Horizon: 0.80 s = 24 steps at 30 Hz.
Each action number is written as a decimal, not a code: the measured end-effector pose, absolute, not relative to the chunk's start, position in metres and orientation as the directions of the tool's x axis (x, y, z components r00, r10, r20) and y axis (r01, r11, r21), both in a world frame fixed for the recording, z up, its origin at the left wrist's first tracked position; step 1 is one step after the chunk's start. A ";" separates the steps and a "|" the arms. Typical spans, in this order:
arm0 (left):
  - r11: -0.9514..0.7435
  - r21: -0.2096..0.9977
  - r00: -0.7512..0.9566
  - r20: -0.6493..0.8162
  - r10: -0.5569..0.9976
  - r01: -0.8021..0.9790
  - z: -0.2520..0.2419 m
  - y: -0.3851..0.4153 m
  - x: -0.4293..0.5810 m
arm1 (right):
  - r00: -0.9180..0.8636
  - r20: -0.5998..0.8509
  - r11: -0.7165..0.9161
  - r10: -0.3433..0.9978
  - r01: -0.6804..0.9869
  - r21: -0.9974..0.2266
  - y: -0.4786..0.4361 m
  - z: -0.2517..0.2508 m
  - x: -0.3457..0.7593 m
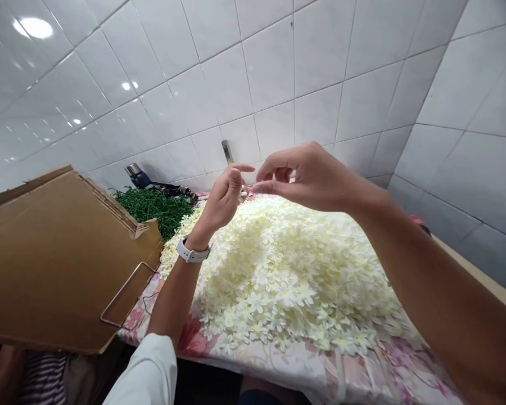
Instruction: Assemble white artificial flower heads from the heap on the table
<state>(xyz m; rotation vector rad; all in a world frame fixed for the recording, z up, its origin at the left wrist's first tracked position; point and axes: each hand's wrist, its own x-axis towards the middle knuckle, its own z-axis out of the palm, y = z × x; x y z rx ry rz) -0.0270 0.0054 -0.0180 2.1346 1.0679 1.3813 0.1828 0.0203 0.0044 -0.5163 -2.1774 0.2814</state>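
Observation:
A large heap of pale yellow-white artificial flowers point(290, 270) covers much of the floral tablecloth point(278, 360). Above its far edge is my left hand point(225, 194), a white watch point(193, 250) on its wrist. Its fingers are curled, with small whitish flower pieces beside them; the grip itself is partly hidden. My right hand point(297, 174) is just to the right, palm down, thumb and fingertips bent close together near the left fingers. Whatever it may pinch is too small to make out.
At left stands a large cardboard box point(59, 264) with a metal wire frame point(124, 295) by its edge. Behind are green artificial stems point(152, 208) and a dark blue bottle point(138, 175). Tiled walls point(320, 62) close off the back and right. Another person's striped clothing point(46, 374) shows at lower left.

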 end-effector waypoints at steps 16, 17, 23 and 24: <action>-0.577 0.815 0.168 0.561 0.810 0.061 -0.016 -0.007 -0.015 | -0.501 0.849 0.984 0.169 0.039 -0.173 0.022 -0.007 0.165; -0.579 0.813 0.161 0.565 0.809 0.060 -0.016 -0.007 -0.015 | -0.491 0.858 0.988 0.152 0.040 -0.152 0.023 -0.008 0.164; -0.552 0.833 0.236 0.531 0.814 0.030 -0.015 -0.011 -0.012 | -0.444 0.888 0.992 0.116 0.093 -0.083 0.024 -0.010 0.159; -0.543 0.840 0.267 0.519 0.812 0.021 -0.015 -0.012 -0.012 | -0.443 0.886 0.990 0.135 0.099 -0.101 0.023 -0.009 0.160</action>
